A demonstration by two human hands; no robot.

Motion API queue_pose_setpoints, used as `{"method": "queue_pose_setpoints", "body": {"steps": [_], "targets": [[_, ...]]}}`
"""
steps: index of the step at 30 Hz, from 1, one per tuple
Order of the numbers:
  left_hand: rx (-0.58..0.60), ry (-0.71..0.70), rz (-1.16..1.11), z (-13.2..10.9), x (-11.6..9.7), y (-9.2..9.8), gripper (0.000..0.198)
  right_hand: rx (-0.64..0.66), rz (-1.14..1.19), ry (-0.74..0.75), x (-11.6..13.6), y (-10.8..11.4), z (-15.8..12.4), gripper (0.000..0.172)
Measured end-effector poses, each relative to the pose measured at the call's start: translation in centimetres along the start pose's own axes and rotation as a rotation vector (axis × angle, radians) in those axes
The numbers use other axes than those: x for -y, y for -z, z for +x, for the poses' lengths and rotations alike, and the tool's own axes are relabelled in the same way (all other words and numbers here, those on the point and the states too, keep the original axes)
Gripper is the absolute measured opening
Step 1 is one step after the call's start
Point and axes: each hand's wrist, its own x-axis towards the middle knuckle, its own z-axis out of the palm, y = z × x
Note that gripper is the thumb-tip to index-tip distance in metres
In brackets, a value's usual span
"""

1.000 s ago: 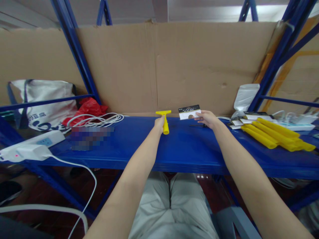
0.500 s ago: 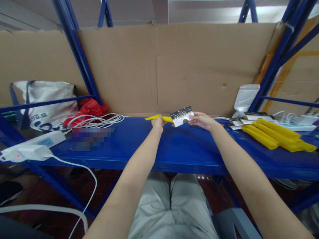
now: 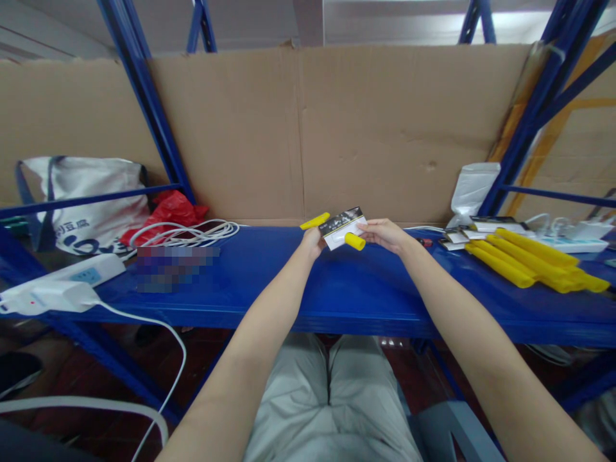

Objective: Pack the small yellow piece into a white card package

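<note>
Over the blue shelf, a black-and-white printed card [image 3: 341, 224] is held up between both hands. One end of a yellow tube [image 3: 355, 242] pokes out at the card's lower edge, and its other end shows on the far left side, behind the card. My left hand [image 3: 314, 241] is closed around the tube, its fingertips partly hidden by the card. Thumb and fingers of my right hand [image 3: 384, 233] pinch the card's right edge, just above the protruding tube end.
Several yellow tubes [image 3: 534, 260] with cards attached lie at the right of the blue shelf [image 3: 366, 301]. A white pouch [image 3: 476, 189] stands behind them. On the left are coiled white cable [image 3: 212, 232], a red bag [image 3: 176, 210], a cloth tote [image 3: 96, 205] and a power strip [image 3: 91, 273].
The card has shifted slightly left and tilted more. The yellow tube has turned, and its end now shows through at the card's lower edge where a cutout was visible before.
</note>
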Motion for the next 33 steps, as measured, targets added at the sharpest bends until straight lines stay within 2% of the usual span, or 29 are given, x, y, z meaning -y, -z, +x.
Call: {"method": "queue_pose_setpoints", "body": {"steps": [3,6,14,17,20,25,33], "targets": [[0.128,0.042,-0.038,-0.4,0.1,-0.4,0.012,0.013,0.003,0.008,0.0,-0.1,0.0,0.007],[0.175,0.070,-0.020,-1.0,0.1,-0.7,0.014,-0.002,0.008,0.010,0.0,-0.2,0.0,0.007],[0.142,0.085,0.079,-1.2,0.2,-0.9,0.009,-0.052,0.033,-0.001,0.4,-0.6,-0.4,0.012],[0.172,0.078,0.093,-1.3,0.1,-1.1,0.011,-0.079,0.041,-0.007,0.6,-0.7,-0.6,0.013],[0.210,0.056,0.102,-1.6,-0.3,-1.3,0.021,-0.093,0.044,-0.008,0.7,-0.7,-0.6,0.011],[0.162,0.119,0.189,-1.6,-0.8,-0.8,0.049,-0.108,0.055,0.002,0.6,-0.7,-0.4,0.013],[0.242,0.131,0.100,-1.0,-0.4,-0.4,0.069,-0.130,0.040,0.019,0.2,-0.5,-0.1,0.011]]}}
